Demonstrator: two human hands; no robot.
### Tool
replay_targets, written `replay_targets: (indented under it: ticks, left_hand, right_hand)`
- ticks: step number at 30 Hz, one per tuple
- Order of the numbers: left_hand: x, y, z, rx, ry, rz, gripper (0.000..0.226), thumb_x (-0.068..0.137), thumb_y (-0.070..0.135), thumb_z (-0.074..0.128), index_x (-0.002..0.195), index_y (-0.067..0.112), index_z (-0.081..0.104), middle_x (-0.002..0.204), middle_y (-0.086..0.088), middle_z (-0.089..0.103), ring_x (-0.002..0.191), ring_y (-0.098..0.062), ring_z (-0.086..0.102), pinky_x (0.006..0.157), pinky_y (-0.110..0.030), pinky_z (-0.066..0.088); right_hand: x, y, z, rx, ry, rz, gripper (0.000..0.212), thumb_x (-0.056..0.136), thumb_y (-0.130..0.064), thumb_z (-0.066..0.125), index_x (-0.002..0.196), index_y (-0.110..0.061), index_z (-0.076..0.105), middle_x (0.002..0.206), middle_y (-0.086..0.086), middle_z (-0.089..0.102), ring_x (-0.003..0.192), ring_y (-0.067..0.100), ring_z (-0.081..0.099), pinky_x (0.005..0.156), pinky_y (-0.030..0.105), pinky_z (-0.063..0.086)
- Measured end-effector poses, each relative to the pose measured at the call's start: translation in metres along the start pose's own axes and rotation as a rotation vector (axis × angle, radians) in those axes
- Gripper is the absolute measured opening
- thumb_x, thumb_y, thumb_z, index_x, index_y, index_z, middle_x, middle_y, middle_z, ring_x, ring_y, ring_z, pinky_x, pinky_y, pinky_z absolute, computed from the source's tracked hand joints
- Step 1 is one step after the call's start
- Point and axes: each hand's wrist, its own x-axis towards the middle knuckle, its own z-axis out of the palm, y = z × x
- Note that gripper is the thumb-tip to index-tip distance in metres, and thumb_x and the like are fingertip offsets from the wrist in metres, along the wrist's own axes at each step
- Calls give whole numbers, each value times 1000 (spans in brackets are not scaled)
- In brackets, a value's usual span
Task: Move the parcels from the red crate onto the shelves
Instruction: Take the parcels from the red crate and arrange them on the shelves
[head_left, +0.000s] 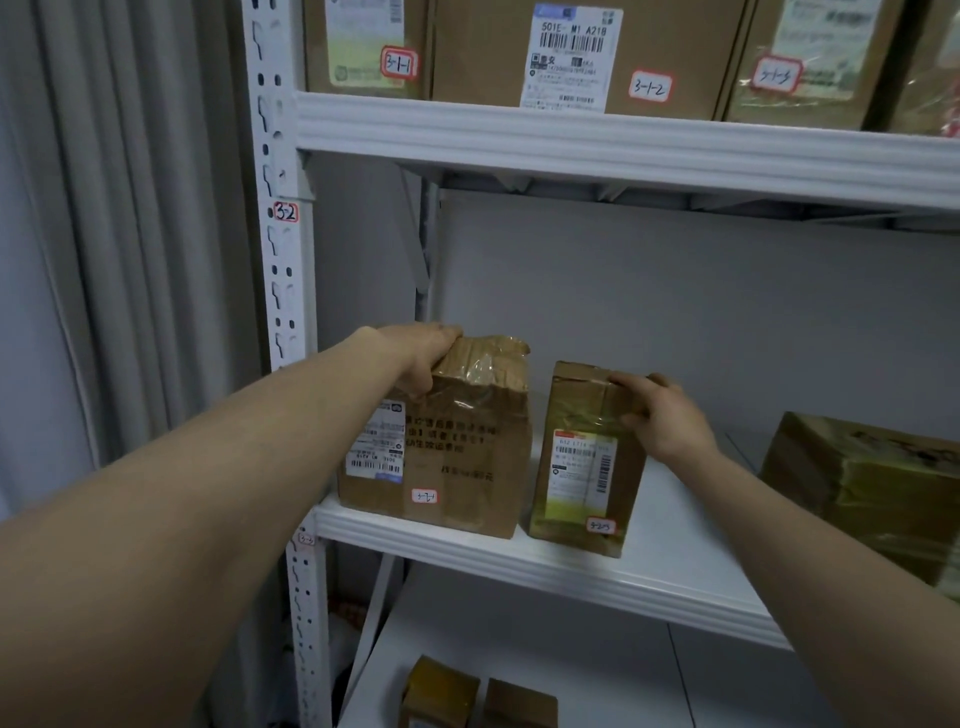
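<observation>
A grey curtain (119, 208) hangs at the far left, beside the white upright (283, 291) of the rack, which bears a red-edged tag reading 3-2.

The left hand (415, 358) lies on the top left corner of the big parcel (452, 447), palm down, fingers curled over the taped top and thumb pressed on the front face, so it grips that corner. Below the hand, the parcel's front carries a white label, dark printed text and a small tag near its bottom edge. The parcel stands on the middle shelf (561, 566), at its left end, close to the front lip.

Just right of it, with a narrow gap between them, stands the small parcel (582, 462), upright and slightly turned. The right hand (665, 415) clasps its upper right corner: fingers reach over the top, thumb on the front face above the label. A small tag sits at the lower front, under the hand.

Further right of that hand, well apart, a tape-wrapped box (872, 488) rests on the same shelf.

Above both hands, the top shelf (623, 145) holds a row of cartons (571, 52) tagged 3-1-1, 3-1-2 and 3-1-3. Below, on the bottom shelf (649, 675), sit two little boxes (478, 696).
</observation>
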Motion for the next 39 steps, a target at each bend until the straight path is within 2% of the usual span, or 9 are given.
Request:
replay_targets:
  ticks: [5,20,24,28,30,32,34,36,39]
  left_hand:
    - [8,-2,7,33,90,20,99,73,20,77,149,25,14,136,-2,41,122,-21,42,97,-37,43]
    - [17,-17,16,29,168,28,82,81,10,71,147,19,24,135,-8,44,127,-25,40,105,-36,37]
    - [18,-16,17,18,170,15,87,80,11,71,149,19,20,138,-7,42,129,-25,39,104,-34,37]
    - [17,-15,18,9,159,-3,97,76,13,75,151,20,14,142,-6,38,133,-25,35,107,-36,34]
    - [16,-15,20,28,154,-14,103,75,14,76,152,20,8,150,-7,29,138,-26,29,109,-36,32]
    - [13,-15,20,40,154,-15,106,75,15,77,152,21,6,153,-8,24,140,-26,26,111,-38,30]
    - [10,-17,19,54,163,-1,104,76,16,76,152,20,6,153,-7,24,139,-25,27,111,-38,30]
    - [8,-18,18,57,175,17,100,78,15,75,152,19,9,153,-6,27,138,-25,30,110,-36,30]
    - [7,-22,17,44,181,37,96,78,14,75,152,19,13,152,-5,30,136,-24,33,110,-34,29]
  right_hand:
    - [3,-10,9,8,14,1,52,96,-10,50,142,-31,40,147,6,33,124,29,47,91,37,48]
    - [12,-20,20,-7,10,18,54,95,-12,51,141,-36,39,150,6,29,125,31,47,90,39,50]
    - [9,-24,20,-13,-6,84,60,92,-22,56,144,-38,31,154,4,22,127,32,45,88,40,50]
    - [3,-31,24,-9,-16,130,75,86,-34,64,147,-37,20,157,4,14,135,34,36,96,46,48]
    - [2,-35,26,-3,-7,153,80,84,-39,66,148,-37,19,158,7,11,139,37,29,105,54,40]
    - [2,-39,26,-88,32,158,82,83,-47,64,149,-32,17,158,10,9,144,36,14,113,60,16]
    - [2,-46,25,-217,125,74,77,86,-52,57,149,-28,20,159,9,11,147,30,3,113,58,-4]
    - [3,-59,24,-278,212,-78,64,91,-50,50,147,-26,27,156,5,23,147,24,9,112,54,-13]
    - [6,-86,29,-303,191,-234,53,97,-47,42,146,-29,31,144,-1,45,142,22,26,111,53,-16]
